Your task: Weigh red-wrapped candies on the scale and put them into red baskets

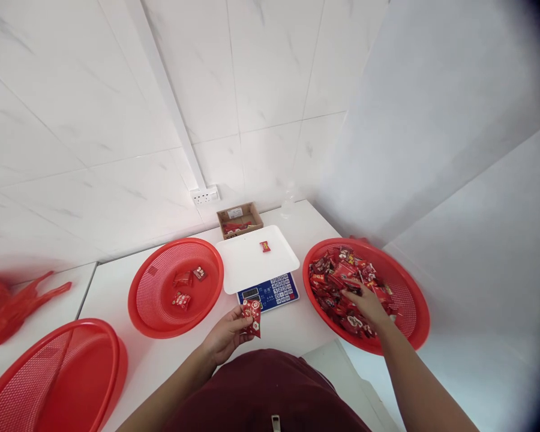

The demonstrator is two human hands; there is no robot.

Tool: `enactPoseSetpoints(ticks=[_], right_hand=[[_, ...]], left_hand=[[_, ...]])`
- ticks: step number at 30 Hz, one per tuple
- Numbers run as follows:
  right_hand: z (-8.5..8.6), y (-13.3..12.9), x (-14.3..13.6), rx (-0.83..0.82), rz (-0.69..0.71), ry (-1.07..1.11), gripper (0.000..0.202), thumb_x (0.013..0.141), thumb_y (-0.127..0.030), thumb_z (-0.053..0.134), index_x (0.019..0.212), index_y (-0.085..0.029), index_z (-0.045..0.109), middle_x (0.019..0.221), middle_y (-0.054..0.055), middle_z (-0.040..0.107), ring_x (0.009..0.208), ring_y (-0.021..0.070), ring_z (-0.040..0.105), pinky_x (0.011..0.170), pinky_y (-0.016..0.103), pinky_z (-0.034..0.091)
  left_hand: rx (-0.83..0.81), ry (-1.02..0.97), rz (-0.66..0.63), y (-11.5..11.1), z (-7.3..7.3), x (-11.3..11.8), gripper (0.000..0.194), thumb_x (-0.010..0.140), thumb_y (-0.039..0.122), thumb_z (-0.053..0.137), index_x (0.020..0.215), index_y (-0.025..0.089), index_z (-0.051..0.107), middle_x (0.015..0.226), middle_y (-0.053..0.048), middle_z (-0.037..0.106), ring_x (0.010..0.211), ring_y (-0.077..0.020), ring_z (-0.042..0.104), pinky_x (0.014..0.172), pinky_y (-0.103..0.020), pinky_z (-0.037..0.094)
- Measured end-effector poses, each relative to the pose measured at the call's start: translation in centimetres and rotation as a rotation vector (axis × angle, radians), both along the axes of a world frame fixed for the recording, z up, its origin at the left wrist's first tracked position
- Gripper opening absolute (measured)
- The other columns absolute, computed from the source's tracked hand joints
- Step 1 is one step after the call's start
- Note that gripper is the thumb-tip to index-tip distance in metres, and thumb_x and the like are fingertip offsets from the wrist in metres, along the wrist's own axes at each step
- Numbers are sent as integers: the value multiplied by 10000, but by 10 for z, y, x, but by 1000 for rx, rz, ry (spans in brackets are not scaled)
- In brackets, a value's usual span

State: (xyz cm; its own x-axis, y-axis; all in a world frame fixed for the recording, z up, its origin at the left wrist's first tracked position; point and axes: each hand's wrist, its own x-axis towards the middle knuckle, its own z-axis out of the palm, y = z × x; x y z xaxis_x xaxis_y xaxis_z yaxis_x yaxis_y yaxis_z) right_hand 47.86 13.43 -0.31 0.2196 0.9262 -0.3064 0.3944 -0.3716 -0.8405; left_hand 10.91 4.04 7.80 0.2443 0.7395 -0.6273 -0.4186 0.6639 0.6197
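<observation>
My left hand holds a red patterned packet in front of the scale's blue keypad. Over at the right, my right hand reaches into a red basket full of small red wrapped packets; its fingers are partly spread and touch the pile. One small red packet lies on the scale's white tray. In the middle-left red basket are several packets.
Behind the scale, a cardboard box holds red items. Another red basket stands at the lower left, with a red plastic bag beyond it. A wall socket is above the table.
</observation>
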Motion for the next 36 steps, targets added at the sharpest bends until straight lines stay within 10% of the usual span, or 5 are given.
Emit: enactPoseSetpoints(ticks=[17,29,36], right_hand=[[-22,3,-32,-294,408,-770,512,856,-423,442,1300,-171,492,1133,170,667,1031,294,631,827,391,459],[-17,1,-57,-143,463,-706,461,806,-281,503,1260,-217,552,1334,124,546,1002,264,629,831,358,451],[-21,8,-47,-134,355,-609,324,778,-328,491,1017,-212,676,891,92,739,837,239,673,743,327,464]], left_hand=[[-8,-2,23,-9,-5,-3,421,632,269,804,981,183,585,800,0,651,659,-103,592,659,-241,414],[-14,13,20,-8,-6,-3,427,630,264,801,989,181,584,787,9,648,645,-96,589,650,-238,420],[-19,13,24,-9,-10,-2,419,641,263,788,992,182,574,781,7,646,635,-96,588,642,-235,416]])
